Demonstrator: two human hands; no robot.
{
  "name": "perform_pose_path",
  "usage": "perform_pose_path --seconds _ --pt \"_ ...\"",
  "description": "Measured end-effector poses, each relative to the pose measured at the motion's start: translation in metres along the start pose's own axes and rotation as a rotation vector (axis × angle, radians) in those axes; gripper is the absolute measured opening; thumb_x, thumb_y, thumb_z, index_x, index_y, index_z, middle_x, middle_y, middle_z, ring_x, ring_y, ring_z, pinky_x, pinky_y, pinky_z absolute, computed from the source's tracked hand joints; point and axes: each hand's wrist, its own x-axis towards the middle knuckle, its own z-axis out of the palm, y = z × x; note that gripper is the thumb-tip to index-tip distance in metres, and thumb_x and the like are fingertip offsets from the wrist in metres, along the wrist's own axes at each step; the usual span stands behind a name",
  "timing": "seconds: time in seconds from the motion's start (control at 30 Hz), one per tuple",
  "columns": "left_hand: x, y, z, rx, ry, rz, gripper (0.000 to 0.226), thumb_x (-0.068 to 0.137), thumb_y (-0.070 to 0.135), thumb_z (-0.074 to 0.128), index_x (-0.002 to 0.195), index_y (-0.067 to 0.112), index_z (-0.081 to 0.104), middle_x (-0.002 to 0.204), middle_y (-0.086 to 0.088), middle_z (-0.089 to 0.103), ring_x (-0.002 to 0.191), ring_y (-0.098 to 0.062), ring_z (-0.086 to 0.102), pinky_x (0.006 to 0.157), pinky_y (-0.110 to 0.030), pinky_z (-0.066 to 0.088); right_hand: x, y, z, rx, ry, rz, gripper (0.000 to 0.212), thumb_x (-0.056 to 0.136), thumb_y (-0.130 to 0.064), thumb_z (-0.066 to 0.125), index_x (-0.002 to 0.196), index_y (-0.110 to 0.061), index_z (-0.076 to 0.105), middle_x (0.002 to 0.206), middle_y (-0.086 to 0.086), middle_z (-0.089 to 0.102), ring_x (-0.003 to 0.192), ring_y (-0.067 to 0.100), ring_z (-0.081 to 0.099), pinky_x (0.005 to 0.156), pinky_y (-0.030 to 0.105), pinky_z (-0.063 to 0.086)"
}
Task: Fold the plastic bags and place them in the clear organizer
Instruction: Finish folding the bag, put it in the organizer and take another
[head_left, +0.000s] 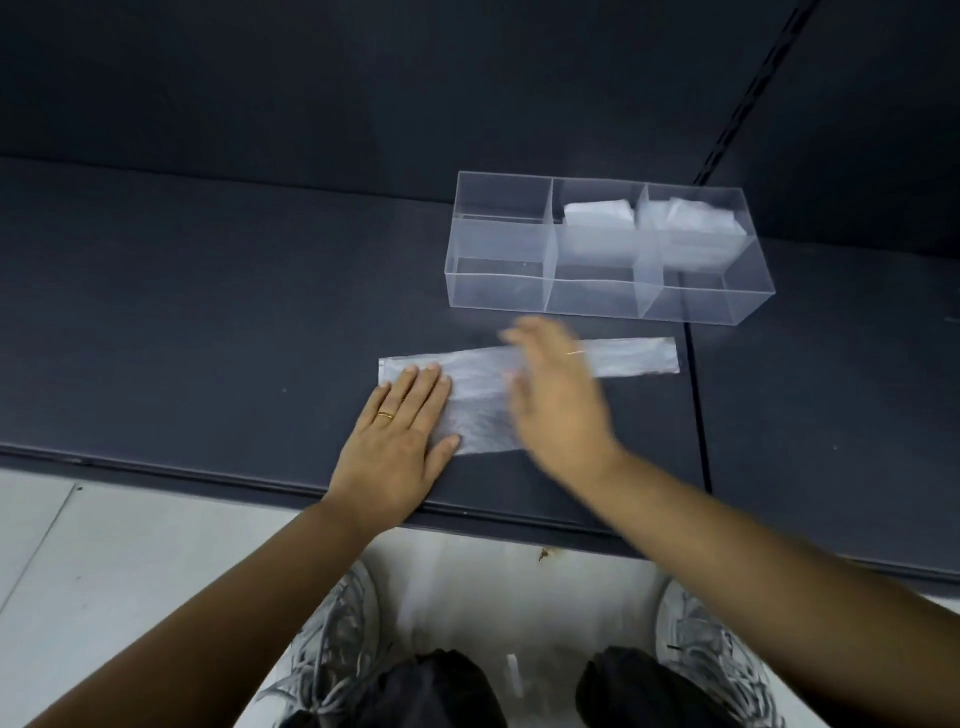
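A translucent plastic bag (480, 387) lies flat as a long strip on the dark shelf (208, 312). My left hand (397, 441) presses flat on the bag's left end, fingers together. Over the bag's middle my right hand (558, 395) is blurred by motion, its fingers spread and holding nothing. Behind the bag stands the clear organizer (498, 291) with three compartments. A folded bag (597, 215) sits in the middle compartment and another folded bag (685, 218) in the right one. The left compartment holds nothing.
The shelf's front edge (260, 483) runs just below my left hand. A seam (696, 395) splits the shelf at the bag's right end. A dark back panel (363, 93) rises behind the organizer. My shoes (337, 639) and knees are on the light floor below.
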Motion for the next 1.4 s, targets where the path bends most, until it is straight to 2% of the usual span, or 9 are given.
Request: perform_pose_path --seconds 0.13,0.2,0.33,0.67,0.83,0.9,0.97,1.07,1.4 --pt "0.002 0.013 0.000 0.137 -0.105 -0.087 0.066 0.091 0.039 0.027 0.144 0.000 0.021 0.141 -0.007 0.052 0.134 -0.024 0.043 0.115 -0.043 0.029 -0.007 -0.066 0.063 0.129 -0.339 -0.124 0.052 0.101 -0.027 0.036 0.149 -0.009 0.027 0.158 0.007 0.023 0.147 0.020 0.014 0.121 0.033 0.002" --pt "0.005 0.015 -0.002 0.073 -0.081 -0.361 0.069 0.096 0.042 0.020 0.148 0.001 0.001 0.154 -0.006 0.032 0.145 -0.019 0.023 0.121 -0.036 0.007 -0.004 -0.063 0.076 0.001 -0.363 -0.160 0.056 0.102 -0.036 0.029 0.152 -0.014 0.017 0.160 0.003 0.016 0.148 0.014 0.006 0.120 0.033 -0.004" --pt "0.003 0.002 0.009 0.174 -0.146 -0.087 0.083 0.082 0.062 -0.010 0.148 0.012 -0.021 0.157 -0.010 -0.022 0.144 -0.030 -0.021 0.119 -0.044 -0.009 0.001 -0.027 0.071 -0.215 -0.366 -0.098 0.062 0.101 -0.049 0.022 0.153 -0.018 0.009 0.162 -0.002 0.007 0.148 0.011 -0.002 0.119 0.032 -0.007" --pt "0.002 0.002 -0.002 0.065 -0.124 -0.131 0.105 0.079 0.080 -0.003 0.151 0.006 0.015 0.159 -0.016 0.013 0.147 -0.032 0.009 0.117 -0.043 0.001 -0.010 0.079 0.006 -0.490 -0.354 0.118 0.075 0.092 -0.060 0.005 0.152 -0.018 -0.006 0.161 -0.002 -0.011 0.146 0.012 -0.016 0.114 0.031 -0.020" --pt "0.003 0.000 -0.001 0.057 -0.125 -0.182 0.114 0.069 0.088 -0.007 0.152 0.010 -0.007 0.161 -0.009 -0.007 0.147 -0.024 -0.011 0.115 -0.040 -0.014 -0.013 0.093 -0.024 -0.507 -0.319 0.154 0.066 0.100 -0.049 0.021 0.153 -0.015 0.000 0.162 0.002 -0.006 0.148 0.017 -0.010 0.116 0.036 -0.015" --pt "0.004 0.002 -0.005 0.051 -0.085 -0.186 0.111 0.071 0.086 -0.001 0.152 0.011 -0.008 0.161 -0.008 -0.010 0.147 -0.024 -0.014 0.115 -0.042 -0.016 -0.022 0.086 -0.035 -0.451 -0.215 0.090 0.063 0.098 -0.044 0.040 0.150 -0.013 0.024 0.159 0.007 0.017 0.147 0.024 0.012 0.119 0.044 0.002" --pt "0.003 0.011 -0.011 0.006 -0.012 -0.094 0.105 0.078 0.083 0.007 0.153 0.010 0.001 0.161 -0.007 -0.003 0.147 -0.022 -0.011 0.116 -0.038 -0.017 -0.033 0.074 -0.044 -0.322 -0.175 -0.033 0.048 0.088 -0.039 0.062 0.130 -0.016 0.053 0.138 0.006 0.046 0.128 0.028 0.041 0.104 0.041 0.031" --pt "0.001 0.033 -0.012 -0.119 -0.031 0.120 0.090 0.086 0.072 0.026 0.152 0.011 0.014 0.161 -0.004 0.007 0.145 -0.012 -0.011 0.113 -0.026 -0.021 -0.046 0.065 -0.044 -0.261 -0.269 -0.100 0.027 0.073 -0.027 0.080 0.096 -0.017 0.069 0.103 0.000 0.057 0.096 0.025 0.055 0.079 0.030 0.033" --pt "0.013 0.046 -0.001 -0.138 0.012 0.082 0.064 0.096 0.050 0.043 0.149 0.017 0.029 0.157 0.003 0.025 0.144 -0.014 0.022 0.114 -0.025 0.008 -0.024 0.059 -0.049 -0.025 -0.424 0.125 0.013 0.095 -0.014 0.055 0.082 -0.016 0.060 0.096 -0.003 0.050 0.093 0.017 0.050 0.088 0.029 0.039"
